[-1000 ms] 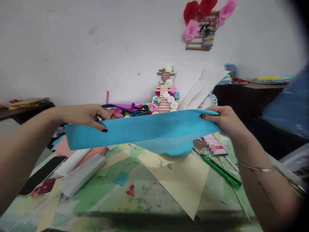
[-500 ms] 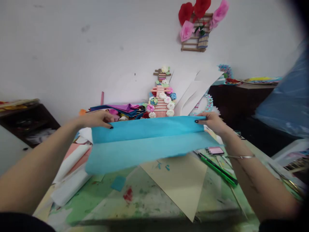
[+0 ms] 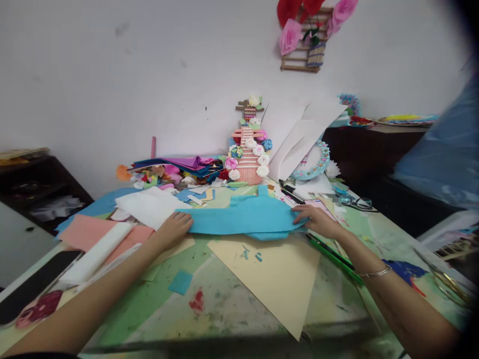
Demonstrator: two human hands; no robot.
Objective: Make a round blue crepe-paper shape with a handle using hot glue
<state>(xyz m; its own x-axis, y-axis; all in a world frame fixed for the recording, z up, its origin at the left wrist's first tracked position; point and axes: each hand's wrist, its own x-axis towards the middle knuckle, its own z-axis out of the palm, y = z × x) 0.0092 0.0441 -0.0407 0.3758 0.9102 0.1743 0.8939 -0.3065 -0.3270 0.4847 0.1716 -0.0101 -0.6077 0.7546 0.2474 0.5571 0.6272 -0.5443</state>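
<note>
A folded strip of blue paper (image 3: 220,221) stretches across low over the table. Its left end is under the fingers of my left hand (image 3: 176,230), which are closed on it. At the right end my right hand (image 3: 317,222) grips the strip, thumb and fingers together at the edge. Behind and beneath the strip shows another blue paper piece (image 3: 264,202) of irregular outline. A cream sheet (image 3: 277,279) lies in front with small blue scraps (image 3: 258,257) on it. Left of that sheet is a small blue square (image 3: 180,282).
A green cutter (image 3: 333,257) lies by my right forearm, with glasses (image 3: 355,201) and gold-handled scissors (image 3: 449,286) farther right. White rolls (image 3: 98,252) and a dark phone-like slab (image 3: 35,284) are at left. A flower-decorated stick model (image 3: 249,154) stands at the back.
Both hands have come down with the blue paper from raised in front of me to near the table. The hanging lower flap is now folded up, making a narrower strip.
</note>
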